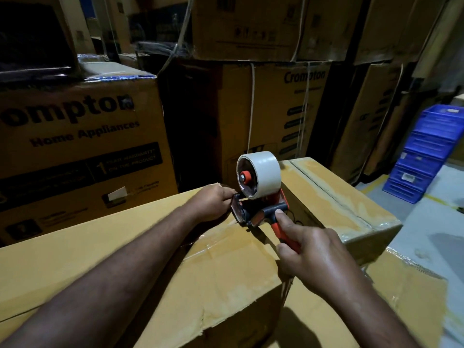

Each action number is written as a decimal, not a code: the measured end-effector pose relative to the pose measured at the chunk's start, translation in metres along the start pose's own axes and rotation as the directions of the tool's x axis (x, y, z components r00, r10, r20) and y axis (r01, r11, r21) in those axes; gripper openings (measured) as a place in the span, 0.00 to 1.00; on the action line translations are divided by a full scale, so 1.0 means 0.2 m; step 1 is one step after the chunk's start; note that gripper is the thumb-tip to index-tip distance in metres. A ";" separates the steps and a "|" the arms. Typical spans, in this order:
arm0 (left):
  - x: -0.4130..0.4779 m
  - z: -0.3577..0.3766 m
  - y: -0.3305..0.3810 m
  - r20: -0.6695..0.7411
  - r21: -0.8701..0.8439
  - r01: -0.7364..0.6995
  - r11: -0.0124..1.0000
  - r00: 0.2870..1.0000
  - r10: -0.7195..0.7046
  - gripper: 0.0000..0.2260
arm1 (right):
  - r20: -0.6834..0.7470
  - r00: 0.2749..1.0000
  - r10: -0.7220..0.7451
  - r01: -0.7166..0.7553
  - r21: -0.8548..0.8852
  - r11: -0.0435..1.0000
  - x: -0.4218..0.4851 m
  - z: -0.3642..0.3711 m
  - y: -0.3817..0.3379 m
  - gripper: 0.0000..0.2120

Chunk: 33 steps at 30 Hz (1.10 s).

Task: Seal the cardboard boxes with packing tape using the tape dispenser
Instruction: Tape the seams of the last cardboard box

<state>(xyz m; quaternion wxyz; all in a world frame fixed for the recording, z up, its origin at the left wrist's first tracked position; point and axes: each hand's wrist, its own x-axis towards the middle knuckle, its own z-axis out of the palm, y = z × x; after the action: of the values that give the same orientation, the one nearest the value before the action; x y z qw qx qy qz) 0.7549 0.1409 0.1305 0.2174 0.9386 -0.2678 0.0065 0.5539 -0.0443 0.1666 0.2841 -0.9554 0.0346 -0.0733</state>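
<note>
Tape dispenser (266, 212), one roll (265, 172), held by left hand (211, 204) and right hand (311, 254)

Matt brown cardboard box (140, 247) with glossy tape strips (226, 237); smooth plastic tape dispenser (263, 212); pale, slightly shiny tape roll (263, 174); blue plastic crates (426, 151)

Visible are one left hand (212, 202), one right hand (313, 257), one tape dispenser (254, 215) with one tape roll (265, 172), three plain cardboard boxes (100, 247) (339, 194) (406, 295), one stack of blue crates (426, 151).
</note>
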 end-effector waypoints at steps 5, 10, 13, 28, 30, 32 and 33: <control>-0.01 0.00 0.02 0.001 -0.003 -0.040 0.999 0.999 0.040 0.14 | 0.028 0.997 0.070 -0.071 0.044 0.996 -0.04 -0.03 0.06 0.30; 0.01 0.01 -0.01 0.015 0.010 -0.017 1.000 1.000 0.017 0.16 | 0.002 0.995 0.101 -0.101 0.071 0.992 -0.18 -0.05 0.11 0.29; 0.00 0.02 0.00 0.029 0.033 0.007 0.999 1.000 -0.008 0.16 | -0.022 0.996 0.085 -0.083 0.065 0.994 -0.24 -0.05 0.14 0.29; -0.51 0.10 0.48 0.382 0.127 0.123 0.984 0.910 -0.163 0.57 | 0.006 1.000 0.017 -0.018 0.126 0.992 -0.28 -0.17 0.35 0.28; -0.54 0.15 0.52 0.329 0.246 0.141 0.959 0.918 -0.219 0.65 | 0.005 1.000 -0.008 0.007 0.098 0.995 -0.29 -0.17 0.34 0.28; -0.55 0.20 0.56 0.252 0.385 0.172 0.907 0.926 -0.282 0.67 | 0.005 1.000 -0.028 0.028 0.096 0.995 -0.29 -0.17 0.33 0.28; -0.55 0.21 0.58 0.194 0.447 0.180 0.876 0.936 -0.292 0.66 | 0.007 1.000 -0.028 0.027 0.105 0.994 -0.29 -0.17 0.34 0.28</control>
<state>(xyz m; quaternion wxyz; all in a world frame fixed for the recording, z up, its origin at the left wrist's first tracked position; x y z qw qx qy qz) 0.5969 0.0905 0.1243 -0.0283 0.9818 -0.1681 -0.0836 0.4900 -0.1132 0.1517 0.3330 -0.9398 0.0161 -0.0749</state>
